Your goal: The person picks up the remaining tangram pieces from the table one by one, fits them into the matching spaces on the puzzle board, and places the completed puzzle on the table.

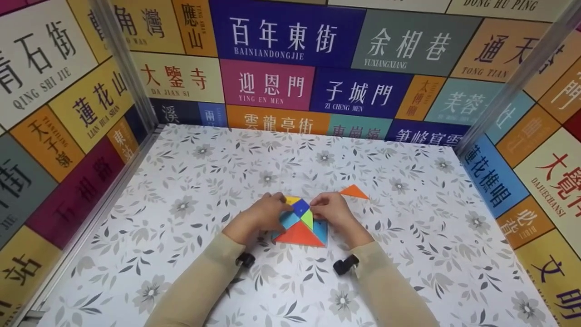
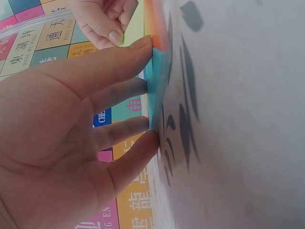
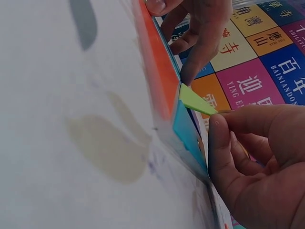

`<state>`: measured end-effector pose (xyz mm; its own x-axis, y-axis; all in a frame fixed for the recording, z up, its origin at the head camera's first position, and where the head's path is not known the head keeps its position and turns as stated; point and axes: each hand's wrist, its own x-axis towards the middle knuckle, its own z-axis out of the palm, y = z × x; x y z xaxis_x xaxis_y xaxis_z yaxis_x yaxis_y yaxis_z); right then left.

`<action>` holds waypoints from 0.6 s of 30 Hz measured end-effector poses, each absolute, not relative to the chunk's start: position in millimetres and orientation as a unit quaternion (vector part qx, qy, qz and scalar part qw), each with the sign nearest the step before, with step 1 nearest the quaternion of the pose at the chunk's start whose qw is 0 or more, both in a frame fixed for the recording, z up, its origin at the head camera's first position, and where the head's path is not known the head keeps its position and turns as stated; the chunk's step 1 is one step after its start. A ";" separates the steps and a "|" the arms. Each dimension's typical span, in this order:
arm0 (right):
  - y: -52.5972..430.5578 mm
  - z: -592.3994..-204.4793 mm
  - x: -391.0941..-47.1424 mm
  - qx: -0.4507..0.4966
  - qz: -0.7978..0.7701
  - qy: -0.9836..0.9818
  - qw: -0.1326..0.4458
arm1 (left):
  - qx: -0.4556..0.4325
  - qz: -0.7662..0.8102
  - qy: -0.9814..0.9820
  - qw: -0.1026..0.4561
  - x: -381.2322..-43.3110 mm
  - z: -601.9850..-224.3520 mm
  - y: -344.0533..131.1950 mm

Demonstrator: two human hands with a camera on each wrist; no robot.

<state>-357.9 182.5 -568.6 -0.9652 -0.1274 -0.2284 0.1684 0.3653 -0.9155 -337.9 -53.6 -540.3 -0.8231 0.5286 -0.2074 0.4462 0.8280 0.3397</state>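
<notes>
A square tangram puzzle of coloured pieces lies flat on the table, with a large orange-red triangle [image 1: 301, 235] along its near side. Light blue pieces [image 1: 290, 219], a dark blue square [image 1: 301, 207] and a yellow piece [image 1: 294, 200] also show. My left hand [image 1: 261, 212] rests at the puzzle's left side, its thumb and spread fingertips touching the edge and pieces. Between the thumb and index finger of my right hand [image 1: 335, 210] a light green triangle [image 3: 196, 101] is pinched by one corner, tilted up from the puzzle.
A loose orange triangle [image 1: 355, 192] lies on the table just beyond my right hand. Flower-patterned paper covers the table [image 1: 190, 272]. Panels with colourful street-sign lettering [image 1: 277, 84] stand around the back and sides. Both wrists carry black straps [image 1: 245, 260].
</notes>
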 end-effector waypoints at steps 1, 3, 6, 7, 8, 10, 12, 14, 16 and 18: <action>182.8 -568.4 -358.1 0.014 -0.559 0.819 0.131 | 0.254 0.140 0.945 0.151 -337.9 -540.8 -53.3; 183.1 -568.0 -358.1 0.016 -0.552 0.823 0.132 | 0.244 0.144 0.946 0.159 -337.8 -541.6 -52.7; 183.7 -568.0 -358.0 0.015 -0.542 0.830 0.128 | 0.238 0.147 0.946 0.165 -337.5 -541.5 -51.7; 183.9 -568.2 -357.8 0.015 -0.539 0.833 0.126 | 0.237 0.147 0.946 0.166 -337.3 -541.4 -51.5; 184.0 -568.1 -357.4 0.014 -0.536 0.835 0.124 | 0.236 0.149 0.945 0.167 -337.3 -541.3 -51.2; 184.3 -568.0 -356.8 0.012 -0.530 0.839 0.118 | 0.237 0.150 0.945 0.168 -337.1 -540.8 -50.9; 184.5 -567.8 -356.1 0.010 -0.524 0.844 0.113 | 0.235 0.152 0.945 0.170 -337.1 -540.4 -50.7; 184.4 -567.2 -355.5 0.006 -0.515 0.851 0.108 | 0.234 0.153 0.945 0.170 -336.9 -539.9 -50.9; 184.4 -567.1 -355.6 0.004 -0.504 0.857 0.104 | 0.233 0.154 0.945 0.171 -337.2 -539.7 -51.1; 184.5 -566.7 -355.7 0.003 -0.496 0.862 0.103 | 0.235 0.154 0.945 0.169 -337.6 -539.7 -51.4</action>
